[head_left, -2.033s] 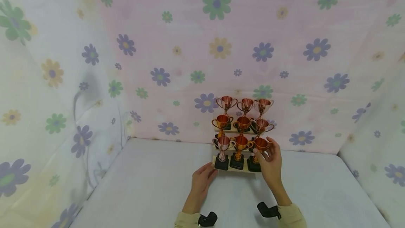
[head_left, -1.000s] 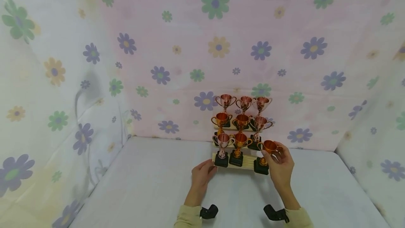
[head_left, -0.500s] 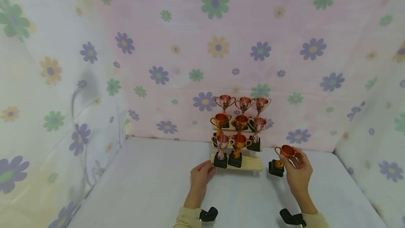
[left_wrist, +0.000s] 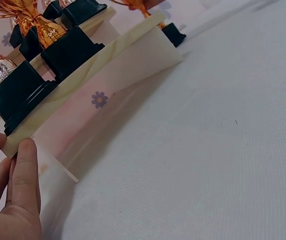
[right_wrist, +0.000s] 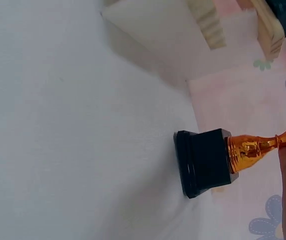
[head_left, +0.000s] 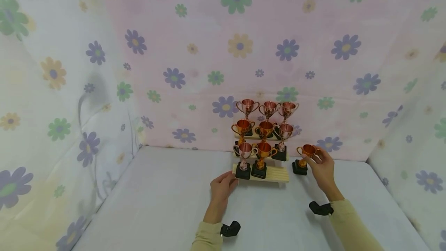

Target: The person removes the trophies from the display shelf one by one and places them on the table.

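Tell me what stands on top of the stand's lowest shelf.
A pinkish trophy and a golden trophy stand on the lowest shelf. Their black bases hide the wood beneath; the left hand partly covers a corner.

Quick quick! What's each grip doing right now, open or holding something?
Left grip: closed, pinching the left front corner of the three-tiered pale wooden stand.
Right grip: closed, holding a shiny orange-gold trophy cup with a black base.

Dressed in plain, pale-khaki long sleeves (head_left: 352,226) and fitted with two black, elbow-shaped wrist cameras (head_left: 230,229).
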A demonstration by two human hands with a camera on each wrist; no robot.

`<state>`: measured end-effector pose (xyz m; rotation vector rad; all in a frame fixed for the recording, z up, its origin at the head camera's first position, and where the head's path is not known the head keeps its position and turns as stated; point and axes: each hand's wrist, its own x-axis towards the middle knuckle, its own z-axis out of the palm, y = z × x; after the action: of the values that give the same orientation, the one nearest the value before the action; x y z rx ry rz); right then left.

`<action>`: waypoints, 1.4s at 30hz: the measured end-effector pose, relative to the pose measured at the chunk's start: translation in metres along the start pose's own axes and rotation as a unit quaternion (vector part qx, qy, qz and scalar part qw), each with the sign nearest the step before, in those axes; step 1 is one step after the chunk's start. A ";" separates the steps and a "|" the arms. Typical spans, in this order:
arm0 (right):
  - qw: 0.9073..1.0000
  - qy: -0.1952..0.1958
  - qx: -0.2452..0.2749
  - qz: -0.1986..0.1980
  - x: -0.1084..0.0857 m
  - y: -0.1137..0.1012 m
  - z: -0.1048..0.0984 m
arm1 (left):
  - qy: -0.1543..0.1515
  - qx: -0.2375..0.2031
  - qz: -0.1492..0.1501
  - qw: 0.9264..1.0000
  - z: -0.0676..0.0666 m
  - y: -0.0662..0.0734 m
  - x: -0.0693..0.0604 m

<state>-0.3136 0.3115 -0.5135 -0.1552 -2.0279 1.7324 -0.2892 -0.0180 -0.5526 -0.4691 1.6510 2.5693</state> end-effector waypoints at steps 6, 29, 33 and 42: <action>1.000 -0.026 -0.004 -0.001 0.021 0.004 0.007 | 0.004 -0.002 0.003 1.000 0.001 0.000 0.002; 0.999 -0.045 -0.016 0.007 0.036 0.015 0.008 | -0.002 0.000 0.011 1.000 0.000 0.001 -0.004; 0.999 -0.038 0.003 -0.008 0.037 0.017 0.007 | -0.003 0.000 0.016 1.000 0.001 0.001 -0.003; 1.000 -0.030 -0.003 0.006 0.035 0.020 0.010 | 0.002 0.002 0.023 1.000 0.000 -0.001 -0.003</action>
<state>-0.3531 0.3195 -0.5235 -0.1196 -2.0801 1.7579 -0.2857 -0.0176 -0.5526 -0.4405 1.6872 2.5998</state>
